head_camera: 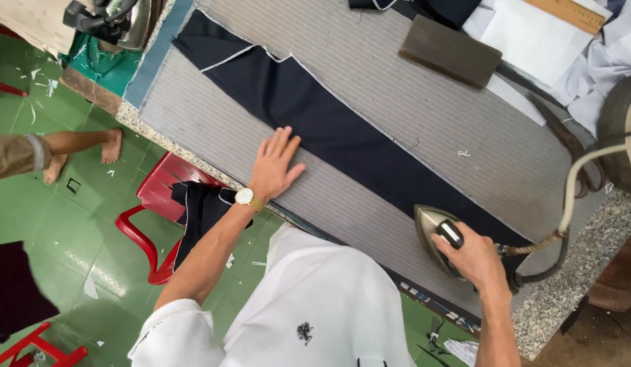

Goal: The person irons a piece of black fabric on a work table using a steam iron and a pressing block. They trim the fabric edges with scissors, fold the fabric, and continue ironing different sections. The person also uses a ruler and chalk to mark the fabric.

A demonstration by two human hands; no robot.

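My right hand [475, 255] clenches the iron [437, 234] at the near end of the dark cloth strip [329, 129], which runs diagonally across the bench [567, 272]. My left hand [274, 163], released, presses flat on its edge, farther along.

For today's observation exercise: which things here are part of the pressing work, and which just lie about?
In use: iron, dark cloth strip, right hand, left hand.
Lying about: brown block, wooden ruler, red chair, white paper.
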